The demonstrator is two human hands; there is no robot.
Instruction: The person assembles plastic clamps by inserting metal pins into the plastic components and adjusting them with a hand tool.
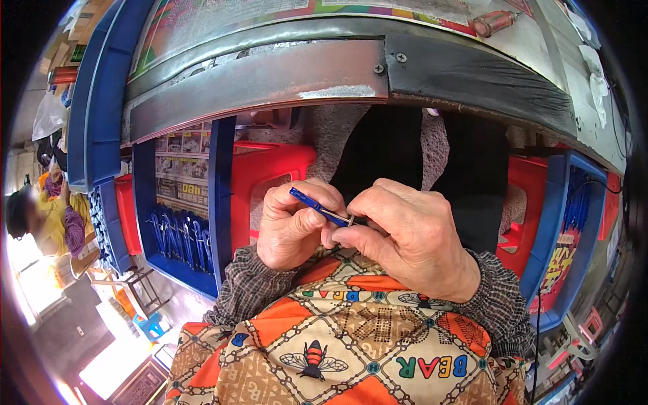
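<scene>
Above my lap, my left hand pinches a slim blue piece with a metal part between thumb and fingers. The blue piece slants down to the right, its metal end lying between both hands. My right hand has its thumb and forefinger closed at that metal end, close to my left fingertips. Its other fingers are curled, and they hide part of the piece. What exact kind of thing it is, I cannot make out. Beneath both hands spreads a patterned apron.
A worn bench edge runs across in front, with a red-handled tool on its top. At left, a blue tray holds several blue pieces beside a red stool. Another blue tray stands at right. Far left sits another person.
</scene>
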